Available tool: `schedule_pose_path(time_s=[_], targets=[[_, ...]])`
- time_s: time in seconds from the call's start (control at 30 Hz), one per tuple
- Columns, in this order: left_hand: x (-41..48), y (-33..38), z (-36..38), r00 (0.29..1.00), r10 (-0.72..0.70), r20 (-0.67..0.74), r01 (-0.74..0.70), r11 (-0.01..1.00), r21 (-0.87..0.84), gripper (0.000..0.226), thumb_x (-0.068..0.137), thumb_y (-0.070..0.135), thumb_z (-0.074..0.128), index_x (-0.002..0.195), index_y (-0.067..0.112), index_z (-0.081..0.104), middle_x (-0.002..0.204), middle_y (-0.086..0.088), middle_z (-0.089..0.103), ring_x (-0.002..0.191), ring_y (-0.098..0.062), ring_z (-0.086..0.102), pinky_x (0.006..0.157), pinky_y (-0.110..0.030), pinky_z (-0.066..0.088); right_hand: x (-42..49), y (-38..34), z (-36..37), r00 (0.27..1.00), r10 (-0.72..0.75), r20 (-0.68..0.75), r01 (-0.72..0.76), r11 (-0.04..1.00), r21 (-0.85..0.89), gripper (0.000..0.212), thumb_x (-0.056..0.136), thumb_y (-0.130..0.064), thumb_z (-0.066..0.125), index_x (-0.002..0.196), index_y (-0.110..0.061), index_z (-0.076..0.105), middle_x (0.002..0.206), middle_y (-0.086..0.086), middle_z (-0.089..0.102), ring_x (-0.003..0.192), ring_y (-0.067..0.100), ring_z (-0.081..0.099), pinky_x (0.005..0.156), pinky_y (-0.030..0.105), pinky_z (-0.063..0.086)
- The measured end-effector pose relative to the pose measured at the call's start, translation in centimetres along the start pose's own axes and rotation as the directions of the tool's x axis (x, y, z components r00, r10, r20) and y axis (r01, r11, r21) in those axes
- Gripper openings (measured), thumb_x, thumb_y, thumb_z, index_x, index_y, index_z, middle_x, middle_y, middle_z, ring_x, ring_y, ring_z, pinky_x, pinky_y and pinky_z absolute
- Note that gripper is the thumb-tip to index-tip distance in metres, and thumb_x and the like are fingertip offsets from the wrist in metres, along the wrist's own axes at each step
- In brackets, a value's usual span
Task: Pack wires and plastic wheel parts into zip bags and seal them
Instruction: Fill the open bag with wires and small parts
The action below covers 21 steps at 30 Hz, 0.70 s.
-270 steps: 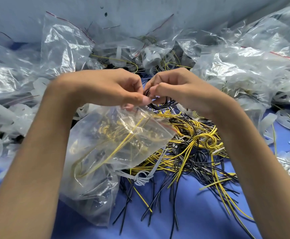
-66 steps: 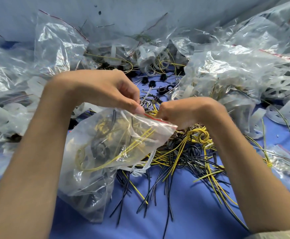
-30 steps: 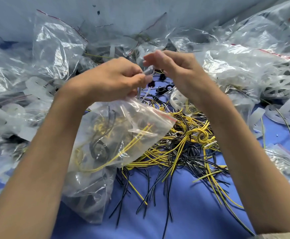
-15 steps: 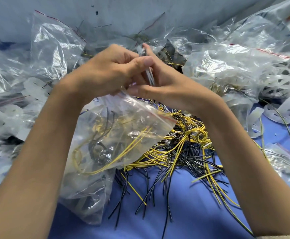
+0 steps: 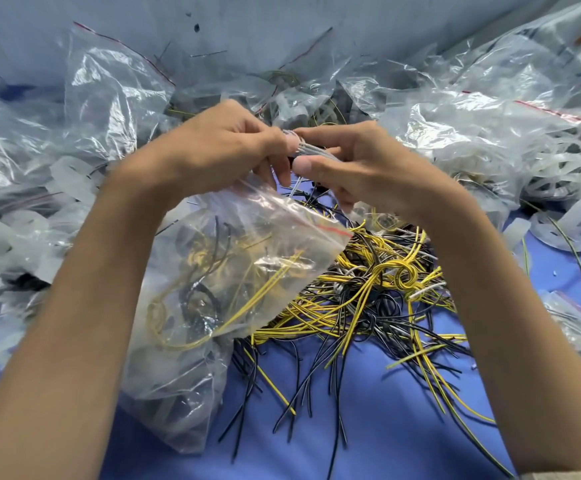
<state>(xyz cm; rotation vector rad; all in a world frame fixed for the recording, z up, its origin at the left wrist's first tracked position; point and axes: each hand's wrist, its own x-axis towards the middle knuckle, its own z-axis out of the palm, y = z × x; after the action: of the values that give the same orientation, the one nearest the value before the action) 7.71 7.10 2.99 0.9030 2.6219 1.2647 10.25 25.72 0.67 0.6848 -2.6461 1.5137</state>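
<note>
Above the zip bag [image 5: 233, 271] mouth: left hand [image 5: 223, 150] and right hand [image 5: 361, 168] both pinch a grey wire bundle [image 5: 311, 152]. Filling step, likely; next, feed the bundle in.

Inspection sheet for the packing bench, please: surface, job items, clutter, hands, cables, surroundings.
Surface: blue cloth, wires strewn on it.
Job's things: zip bag under left hand, yellow and black wires inside; grey wires between both hands.
Clutter: heaped clear bags, white wheel parts.
Grippers: left hand and right hand both pinch the grey wires.
Cables: loose wire pile, yellow and black, tangled.
Surroundings: pale wall behind.
</note>
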Motion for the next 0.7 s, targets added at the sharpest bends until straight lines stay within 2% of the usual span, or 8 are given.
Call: schedule_pose_path(time_s=[0.1,0.17,0.23,0.33,0.5,0.6,0.63,0.7], targets=[[-0.1,-0.3,-0.4,0.997,-0.028,0.074,0.026,0.999,0.024,0.042,0.083,0.049,0.057,0.062,0.016,0.072,0.057,-0.003,0.054,0.045,-0.006,0.043,0.041,-0.013,0.031,-0.4,-0.5,-0.2,0.998,0.029,0.053,-0.027,0.999,-0.038,0.024,0.085,-0.053,0.054,0.102,-0.043,0.067,0.054,0.002,0.032,0.048,0.015,0.032,0.044,0.025,0.033],[-0.3,-0.5,-0.8,0.987,-0.024,0.161,0.019,0.999,0.034,0.047,0.081,0.054,0.055,0.063,0.013,0.070,0.054,0.000,0.053,0.041,-0.005,0.042,0.038,-0.013,0.034,-0.7,-0.9,0.0,0.996,0.041,0.073,-0.036,0.997,-0.064,0.024,0.085,-0.062,0.047,0.072,-0.053,0.065,0.055,0.007,0.031,0.047,0.018,0.032,0.045,0.026,0.031],[-0.7,-0.7,-1.4,0.969,0.004,0.245,-0.010,1.000,0.025,0.049,0.080,0.057,0.061,0.065,0.011,0.068,0.053,0.002,0.057,0.046,-0.006,0.048,0.047,-0.014,0.041,-0.7,-1.2,0.2,0.993,0.107,0.048,-0.105,0.994,-0.038,0.034,0.082,-0.061,0.042,0.058,-0.044,0.060,0.055,0.000,0.033,0.046,0.015,0.033,0.045,0.025,0.030],[-1.3,-0.8,-2.2,0.934,0.085,0.347,-0.080,0.996,-0.029,0.036,0.075,0.051,0.066,0.064,0.016,0.067,0.057,0.000,0.060,0.055,-0.009,0.053,0.058,-0.012,0.041,-0.3,-1.1,0.0,0.984,0.180,-0.009,-0.180,0.984,0.000,0.039,0.093,-0.054,0.040,0.064,-0.032,0.053,0.053,-0.012,0.035,0.042,0.004,0.032,0.042,0.018,0.028],[-1.6,-0.2,-2.1,0.935,0.234,0.265,-0.195,0.967,-0.165,0.018,0.075,0.035,0.064,0.066,0.020,0.068,0.052,0.008,0.055,0.051,-0.004,0.048,0.052,-0.010,0.039,-0.5,-1.5,-0.6,0.972,0.204,0.120,-0.209,0.977,0.032,0.055,0.099,-0.035,0.039,0.051,-0.029,0.065,0.058,-0.003,0.032,0.047,0.009,0.022,0.045,0.019,0.020],[-1.6,0.1,-1.9,0.945,0.241,0.223,-0.215,0.967,-0.134,0.017,0.078,0.035,0.070,0.069,0.021,0.069,0.054,0.008,0.054,0.053,-0.007,0.047,0.049,-0.029,0.040,-1.3,-2.3,-0.6,0.962,0.091,0.259,-0.084,0.996,-0.036,0.035,0.090,-0.037,0.054,0.059,-0.022,0.064,0.051,-0.011,0.038,0.046,0.007,0.024,0.044,0.018,0.020],[-1.6,0.1,-1.9,0.948,0.237,0.215,-0.217,0.970,-0.114,0.019,0.077,0.039,0.070,0.070,0.021,0.069,0.054,0.006,0.054,0.053,-0.010,0.046,0.049,-0.038,0.038,-1.5,-2.6,-0.6,0.947,0.060,0.316,-0.049,0.998,-0.042,0.025,0.086,-0.035,0.059,0.069,-0.023,0.071,0.050,-0.013,0.039,0.045,0.005,0.025,0.043,0.018,0.019],[-1.6,0.5,-1.5,0.944,0.250,0.218,-0.228,0.966,-0.120,0.020,0.077,0.041,0.071,0.069,0.022,0.069,0.053,0.005,0.052,0.053,-0.011,0.043,0.048,-0.037,0.036,-1.6,-3.2,-0.3,0.925,0.024,0.379,0.001,0.998,-0.065,0.020,0.082,-0.029,0.066,0.097,-0.020,0.075,0.050,-0.011,0.048,0.042,0.001,0.032,0.041,0.012,0.024]])
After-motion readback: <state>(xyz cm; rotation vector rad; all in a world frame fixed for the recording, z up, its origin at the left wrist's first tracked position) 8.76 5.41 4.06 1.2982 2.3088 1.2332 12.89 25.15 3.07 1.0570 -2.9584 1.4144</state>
